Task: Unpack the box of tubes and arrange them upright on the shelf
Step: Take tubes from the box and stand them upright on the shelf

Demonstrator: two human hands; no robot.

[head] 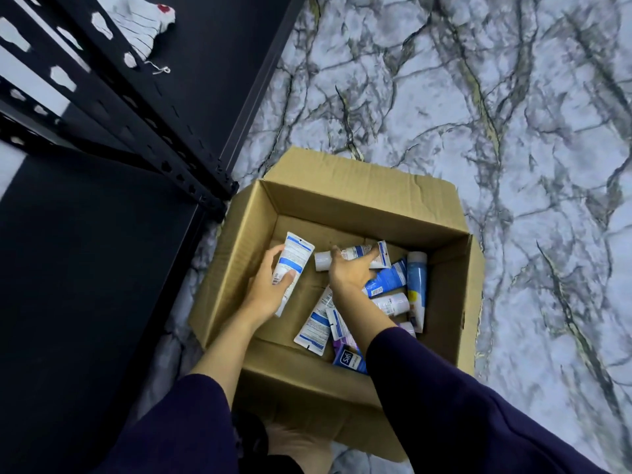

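Both hands are down in the open box (345, 196), which sits on the floor just beside the shelf (85, 254). The left hand (270, 289) wraps a white tube (292, 265), lifted clear of the pile, likely ready to carry over. The right hand (349, 271) curls over a second tube (352, 256) lying crosswise, apparently taking two per trip. More tubes (393, 292) lie loose at the box's right side.

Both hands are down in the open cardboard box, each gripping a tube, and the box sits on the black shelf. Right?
Not quite. The head view shows the cardboard box on the marble-patterned floor beside the black shelf. The left hand and right hand each do grip a tube.
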